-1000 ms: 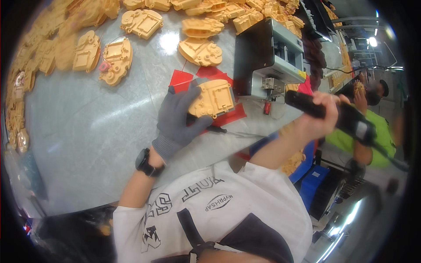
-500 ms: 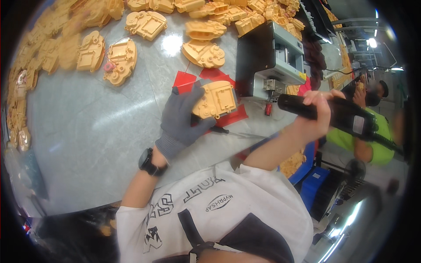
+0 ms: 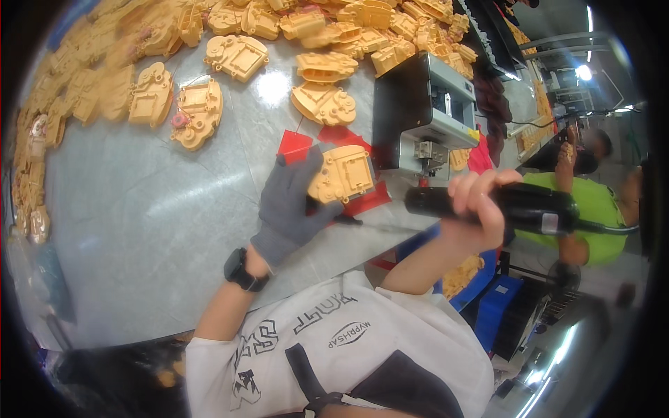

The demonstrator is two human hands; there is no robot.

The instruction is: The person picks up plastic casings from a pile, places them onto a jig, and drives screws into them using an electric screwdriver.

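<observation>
My left hand (image 3: 293, 202), in a grey knitted glove, has its fingers wrapped round a pale yellow plastic housing (image 3: 343, 174) with a square frame moulded into its face. The housing is over red pieces (image 3: 369, 202) on the grey table. My bare right hand (image 3: 481, 205) grips a black corded electric screwdriver (image 3: 533, 207), held level to the right of the housing and apart from it. The screwdriver's front end points left, and its tip cannot be made out. A dark-handled tool with a thin shaft (image 3: 348, 219) lies beside my left hand, partly hidden.
A black and grey benchtop machine (image 3: 418, 111) stands just beyond my right hand. Many similar yellow housings (image 3: 197, 113) cover the table's far and left sides. Below the table's right edge sits a blue bin (image 3: 481, 279). A person in a bright green top (image 3: 592, 216) is at the right.
My right hand has brought the screwdriver leftward, closer to the housing, and turned it more level. My left hand keeps its hold on the housing. The whole view has shifted slightly.
</observation>
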